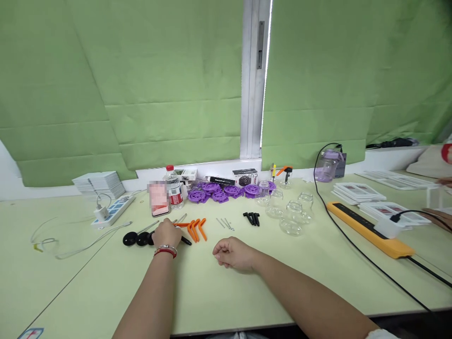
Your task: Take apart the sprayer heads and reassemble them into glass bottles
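My left hand (pixel 167 234) reaches down among small parts on the table, its fingertips hidden behind the back of the hand. Black round discs (pixel 130 238) lie at its left, thin metal rods (pixel 181 218) just beyond it. A black stick-like piece (pixel 186 240) pokes out at its right, near several bent orange plastic pieces (pixel 193 230). Loosely curled, my right hand (pixel 231 253) rests on the table with its fingers together and nothing visible in them. Beyond it are small metal pins (pixel 225 223) and several black T-shaped pieces (pixel 251 218).
Clear bottles (pixel 292 219) stand at right centre, purple plastic wheels (pixel 219 195) along the back. A phone (pixel 159 198) leans against a water bottle (pixel 175 193). Power strips lie left (pixel 115 212) and right (pixel 369 230); a black cable (pixel 348 240) crosses the right side. Another person's hand (pixel 438 216) is far right.
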A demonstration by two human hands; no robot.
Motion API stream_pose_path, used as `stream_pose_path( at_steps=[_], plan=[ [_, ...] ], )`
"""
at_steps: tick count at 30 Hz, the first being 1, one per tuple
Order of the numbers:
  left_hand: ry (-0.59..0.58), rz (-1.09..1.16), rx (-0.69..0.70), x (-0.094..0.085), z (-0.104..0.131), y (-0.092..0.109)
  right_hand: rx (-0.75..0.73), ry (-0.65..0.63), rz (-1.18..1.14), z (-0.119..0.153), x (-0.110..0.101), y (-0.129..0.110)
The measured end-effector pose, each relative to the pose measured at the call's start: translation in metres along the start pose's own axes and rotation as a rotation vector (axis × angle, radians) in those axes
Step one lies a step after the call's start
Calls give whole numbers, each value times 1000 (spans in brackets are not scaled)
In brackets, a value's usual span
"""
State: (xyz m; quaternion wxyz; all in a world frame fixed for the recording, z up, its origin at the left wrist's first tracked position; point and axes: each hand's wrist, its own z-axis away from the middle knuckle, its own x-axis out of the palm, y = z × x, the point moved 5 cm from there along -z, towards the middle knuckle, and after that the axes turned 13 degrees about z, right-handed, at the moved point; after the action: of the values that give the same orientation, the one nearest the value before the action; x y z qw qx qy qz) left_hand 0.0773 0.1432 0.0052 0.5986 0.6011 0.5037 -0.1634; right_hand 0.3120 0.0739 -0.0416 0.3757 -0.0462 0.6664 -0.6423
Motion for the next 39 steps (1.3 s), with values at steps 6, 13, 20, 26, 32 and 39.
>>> stream_pose_path(
  at_steps=[6, 13, 20, 26, 32, 39],
  plan=[
    [68, -39, 38, -15, -3, 2, -7, -15, -8, 0, 0, 0],
    [154, -123, -179, -39, -18, -36, -1, 72, 38, -5, 1, 7],
    [36, -119, -190, -23, -23, -43, 15, 471, 571, -38, -3, -13],
    [-23, -151, -151, -11, -25, -46, 208, 484, 787, -68, -1, -24],
    [-45, -163, -136, -13, -22, -43, 210, 513, 799, -66, 1, -21],
    [114, 52, 26, -29, -15, -20, 142, 577, 371, -64, -7, -11]
  ],
)
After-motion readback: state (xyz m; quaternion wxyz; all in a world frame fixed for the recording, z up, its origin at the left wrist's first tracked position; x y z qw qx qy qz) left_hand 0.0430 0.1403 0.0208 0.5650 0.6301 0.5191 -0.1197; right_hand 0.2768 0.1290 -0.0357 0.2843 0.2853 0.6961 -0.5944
